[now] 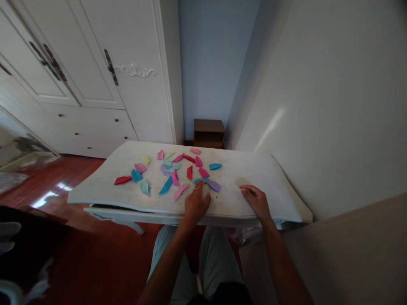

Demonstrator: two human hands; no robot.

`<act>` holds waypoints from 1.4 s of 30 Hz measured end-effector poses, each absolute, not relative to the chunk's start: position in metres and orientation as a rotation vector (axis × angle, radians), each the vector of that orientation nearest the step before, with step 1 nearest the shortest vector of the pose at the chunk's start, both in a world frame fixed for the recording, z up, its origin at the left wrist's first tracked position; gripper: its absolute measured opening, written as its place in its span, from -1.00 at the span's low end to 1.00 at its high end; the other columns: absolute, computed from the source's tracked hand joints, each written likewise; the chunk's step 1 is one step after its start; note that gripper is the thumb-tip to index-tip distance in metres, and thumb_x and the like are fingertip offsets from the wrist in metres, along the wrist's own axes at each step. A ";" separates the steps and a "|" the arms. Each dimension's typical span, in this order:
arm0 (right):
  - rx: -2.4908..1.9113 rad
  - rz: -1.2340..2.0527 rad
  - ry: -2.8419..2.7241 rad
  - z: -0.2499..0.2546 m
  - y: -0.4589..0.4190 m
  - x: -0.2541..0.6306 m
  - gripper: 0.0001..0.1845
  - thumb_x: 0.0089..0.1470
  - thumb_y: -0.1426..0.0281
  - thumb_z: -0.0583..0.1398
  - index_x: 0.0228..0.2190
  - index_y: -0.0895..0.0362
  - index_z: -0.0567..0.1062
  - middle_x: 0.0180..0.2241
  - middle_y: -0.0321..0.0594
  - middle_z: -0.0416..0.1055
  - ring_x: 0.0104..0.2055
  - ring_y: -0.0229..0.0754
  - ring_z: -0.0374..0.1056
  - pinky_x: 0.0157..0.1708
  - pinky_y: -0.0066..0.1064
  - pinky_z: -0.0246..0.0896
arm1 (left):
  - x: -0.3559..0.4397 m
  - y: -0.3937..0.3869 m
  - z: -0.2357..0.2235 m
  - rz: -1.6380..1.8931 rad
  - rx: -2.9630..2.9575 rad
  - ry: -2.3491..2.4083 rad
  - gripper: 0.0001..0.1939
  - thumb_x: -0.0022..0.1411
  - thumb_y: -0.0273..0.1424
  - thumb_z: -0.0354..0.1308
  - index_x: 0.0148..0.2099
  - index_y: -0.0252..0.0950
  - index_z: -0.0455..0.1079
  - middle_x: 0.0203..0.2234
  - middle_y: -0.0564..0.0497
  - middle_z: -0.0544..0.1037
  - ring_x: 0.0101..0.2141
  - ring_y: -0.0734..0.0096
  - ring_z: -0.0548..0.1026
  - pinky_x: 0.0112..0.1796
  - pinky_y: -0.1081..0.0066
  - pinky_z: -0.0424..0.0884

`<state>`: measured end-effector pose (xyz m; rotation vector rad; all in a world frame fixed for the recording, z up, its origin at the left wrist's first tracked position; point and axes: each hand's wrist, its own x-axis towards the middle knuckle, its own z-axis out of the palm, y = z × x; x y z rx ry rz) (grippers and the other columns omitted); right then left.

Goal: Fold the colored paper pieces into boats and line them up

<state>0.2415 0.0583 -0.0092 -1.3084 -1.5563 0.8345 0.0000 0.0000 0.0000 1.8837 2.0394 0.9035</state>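
Folded paper pieces in several colours lie scattered over the left and middle of a white table (254, 167). My left hand (197, 203) reaches over the table's front part, its fingers stretched out and the thumb apart. Its fingertips are at a small blue folded paper (197, 180), partly hidden, beside a purple folded paper (214, 185). A pink folded paper (181, 192) lies just left of that hand. Further right, my right hand (257, 202) is just above the tabletop with thumb and fingers pinched together; whether anything is between them I cannot make out.
A partly open drawer (127, 211) juts from the table's front left. Behind stand a white wardrobe (140, 110) and a brown nightstand (209, 126). A pale wall (318, 106) borders the right side. A dark chair-like object (28, 241) is at lower left.
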 end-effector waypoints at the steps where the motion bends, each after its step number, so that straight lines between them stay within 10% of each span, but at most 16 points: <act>1: -1.304 0.841 -1.567 -0.009 0.059 0.241 -0.61 0.01 0.13 0.22 -0.27 0.19 0.57 -0.27 -0.08 0.53 -0.25 -0.08 0.40 -0.20 -0.29 0.27 | 0.000 0.001 0.002 0.833 1.919 2.041 -0.49 0.26 -0.35 0.04 0.23 -0.34 0.15 0.19 -0.17 0.28 0.14 0.21 0.31 0.05 0.27 0.30; 15: -1.183 0.827 -1.847 -0.005 0.063 0.189 -0.57 -0.01 0.25 0.23 -0.08 0.12 0.48 -0.09 -0.10 0.43 -0.18 -0.12 0.36 -0.14 -0.26 0.26 | -0.011 0.010 -0.013 1.234 1.809 2.093 -0.66 0.20 -0.43 0.03 0.02 -0.38 0.36 -0.05 -0.23 0.49 -0.10 0.14 0.49 -0.03 0.19 0.34; 23: -1.222 0.583 -2.158 0.001 0.075 0.150 -0.76 -0.12 0.36 0.33 -0.32 0.13 0.53 -0.28 -0.11 0.36 -0.17 -0.06 0.26 -0.11 -0.23 0.16 | -0.022 -0.001 -0.005 1.417 1.341 1.736 -0.71 0.20 -0.30 -0.01 -0.15 -0.37 0.41 -0.63 0.06 0.43 -0.66 0.44 0.40 -0.58 0.48 0.28; 33: -0.980 1.248 -1.371 -0.007 0.046 0.150 -0.55 -0.13 0.19 0.33 -0.27 0.09 0.29 -0.36 -0.30 0.34 -0.44 -0.28 0.28 -0.46 -0.44 0.22 | -0.020 -0.002 -0.005 1.397 1.471 1.683 -0.74 0.18 -0.28 0.05 -0.21 -0.35 0.45 -0.46 -0.01 0.53 -0.61 0.55 0.34 -0.53 0.51 0.33; 42: -0.869 1.323 -1.138 -0.010 0.027 0.137 -0.46 -0.23 0.22 0.41 -0.31 0.08 0.23 -0.30 -0.25 0.35 -0.30 -0.22 0.34 -0.30 -0.39 0.30 | -0.007 0.012 0.005 1.282 1.299 1.262 -0.51 0.05 -0.11 0.23 -0.08 -0.39 0.45 -0.32 -0.11 0.54 -0.55 0.49 0.42 -0.56 0.48 0.36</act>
